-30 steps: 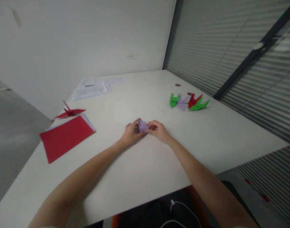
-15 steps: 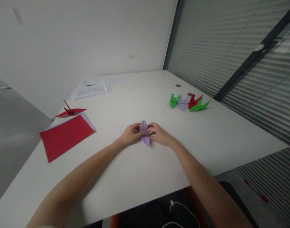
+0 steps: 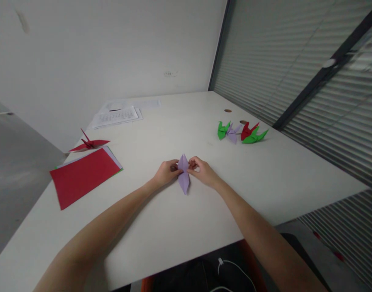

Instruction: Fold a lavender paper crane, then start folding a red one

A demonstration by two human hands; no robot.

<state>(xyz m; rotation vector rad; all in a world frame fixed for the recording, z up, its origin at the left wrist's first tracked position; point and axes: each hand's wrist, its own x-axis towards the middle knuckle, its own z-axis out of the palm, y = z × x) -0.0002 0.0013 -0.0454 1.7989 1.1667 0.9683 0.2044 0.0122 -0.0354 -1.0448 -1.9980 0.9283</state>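
A small lilac folded paper (image 3: 183,175), a long diamond shape, lies on the white table (image 3: 179,227) between my hands. My left hand (image 3: 165,172) pinches its left edge with fingertips. On the other side, my right hand (image 3: 202,170) pinches the right edge. Both forearms rest low over the tabletop, reaching in from the near edge.
A stack of coloured sheets with red on top (image 3: 84,174) lies at the left, a red paper crane (image 3: 89,144) behind it. Several folded cranes, green, lilac and red (image 3: 241,132), stand at the right. Printed papers (image 3: 116,115) lie at the back. A white cable (image 3: 231,265) hangs below the table edge.
The lilac paper went from a small bunched form held upright to a flattened long diamond lying on the table. Both hands shifted slightly toward me while keeping hold of it.
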